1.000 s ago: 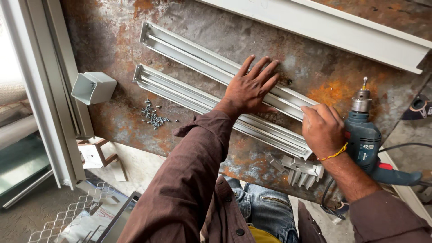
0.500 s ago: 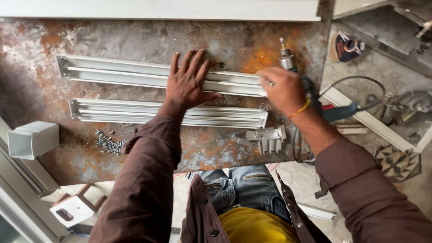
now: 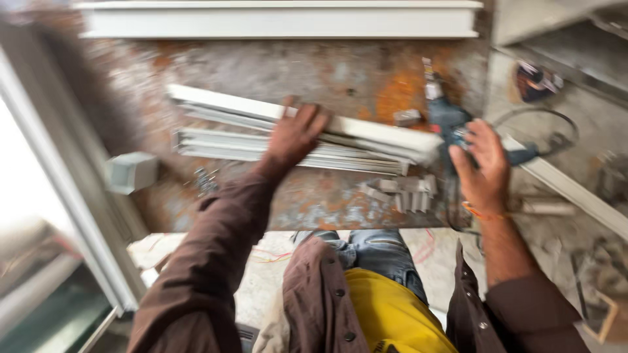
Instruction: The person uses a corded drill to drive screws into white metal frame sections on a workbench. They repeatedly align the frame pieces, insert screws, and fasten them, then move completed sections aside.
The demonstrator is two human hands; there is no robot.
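The view is blurred by motion. My left hand (image 3: 294,134) grips the upper white metal profile (image 3: 373,134), which lies slanted across the lower white profile (image 3: 222,147) on the rusty metal table (image 3: 261,65). My right hand (image 3: 485,163) hovers with fingers spread just right of the blue power drill (image 3: 448,117). The drill lies on the table with its bit pointing away from me. The hand holds nothing.
A long white frame bar (image 3: 281,23) runs along the table's far edge. A grey square tube offcut (image 3: 131,171) and loose screws (image 3: 206,180) sit at the left. Small white brackets (image 3: 405,189) lie near the front edge. A window frame (image 3: 78,216) leans at left, and the drill cable (image 3: 543,121) loops at right.
My right hand has let go of the drill, which now lies on the table. My left hand went from pressing flat to gripping the upper profile, which has shifted onto the lower one.
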